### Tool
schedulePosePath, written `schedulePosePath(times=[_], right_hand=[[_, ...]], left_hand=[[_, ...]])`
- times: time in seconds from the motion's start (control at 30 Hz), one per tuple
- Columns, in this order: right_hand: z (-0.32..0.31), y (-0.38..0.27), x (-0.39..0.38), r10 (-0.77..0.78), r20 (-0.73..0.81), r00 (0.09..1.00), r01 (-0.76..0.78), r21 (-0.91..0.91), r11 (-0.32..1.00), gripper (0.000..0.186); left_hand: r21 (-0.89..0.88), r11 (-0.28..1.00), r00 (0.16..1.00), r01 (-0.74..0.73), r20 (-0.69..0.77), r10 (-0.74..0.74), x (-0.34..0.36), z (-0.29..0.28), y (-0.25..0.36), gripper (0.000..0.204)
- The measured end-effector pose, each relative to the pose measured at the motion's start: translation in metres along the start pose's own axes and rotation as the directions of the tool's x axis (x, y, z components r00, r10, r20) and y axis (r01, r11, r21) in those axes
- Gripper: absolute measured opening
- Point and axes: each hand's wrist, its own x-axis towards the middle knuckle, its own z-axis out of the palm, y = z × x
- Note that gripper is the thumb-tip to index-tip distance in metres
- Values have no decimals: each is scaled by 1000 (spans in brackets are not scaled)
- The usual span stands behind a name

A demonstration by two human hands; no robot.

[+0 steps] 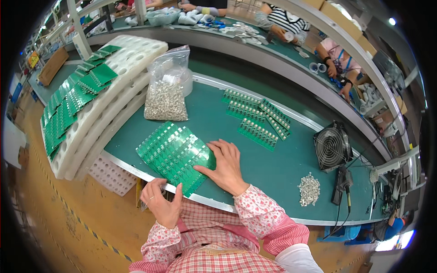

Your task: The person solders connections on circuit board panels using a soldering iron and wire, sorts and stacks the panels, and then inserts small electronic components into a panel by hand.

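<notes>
Green circuit boards (169, 151) are lying at the front edge of the counter (268, 182); right hand (226, 166) touching, digits spread; left hand (163, 204) hovering close, thumb and fingers apart. Risk: uneven pushing sending near corner over.

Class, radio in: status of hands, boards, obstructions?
Right hand touching green circuit boards. Left hand by their near edge, contact unclear. Parts bag close behind, not covering them.

Sleeves (259, 208) are floral pink; the apron (218, 260) is red-checked.
</notes>
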Motion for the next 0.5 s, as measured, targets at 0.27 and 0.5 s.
schedulePosePath(times=[0.27,0.5], right_hand=[[-7,3,22,-58,192,980,56,12,998,88],[-6,-4,55,-56,330,942,-5,182,983,82]], left_hand=[[-25,997,998,70,10,-70,6,-3,-4,62],[-20,998,998,61,12,-61,12,3,-14,66]])
